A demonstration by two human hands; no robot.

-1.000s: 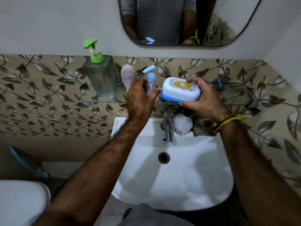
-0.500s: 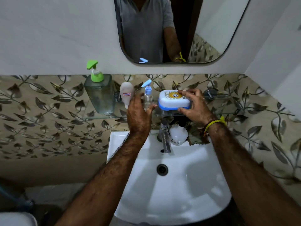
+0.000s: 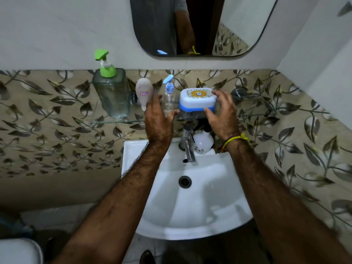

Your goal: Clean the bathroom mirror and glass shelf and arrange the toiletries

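A glass shelf [image 3: 114, 121] runs along the leaf-patterned wall below the mirror [image 3: 190, 25], and everything here is placed against it. On the shelf, from its left end, stand a clear soap dispenser [image 3: 112, 94] with a green pump, a pale tube [image 3: 144, 93] standing on its cap with a red-lettered label, a small clear spray bottle [image 3: 169, 96] with a light blue top, and a white soap box [image 3: 198, 100] with a blue base and a yellow emblem on its lid.

The right hand [image 3: 222, 113] is at the right end of the soap box with fingers spread and loosened; thumb and fingertips lie close around the box, but whether they touch it cannot be told. The left hand [image 3: 159, 119] is in front of the shelf, between the tube and the spray bottle, fingers relaxed and gripping nothing, thumb pointing toward the box.

Below the shelf are a chrome tap [image 3: 187, 143], a white round bottle [image 3: 202, 142] just beside it, and the white sink [image 3: 190, 216]. The right wrist wears a yellow thread [image 3: 236, 139].
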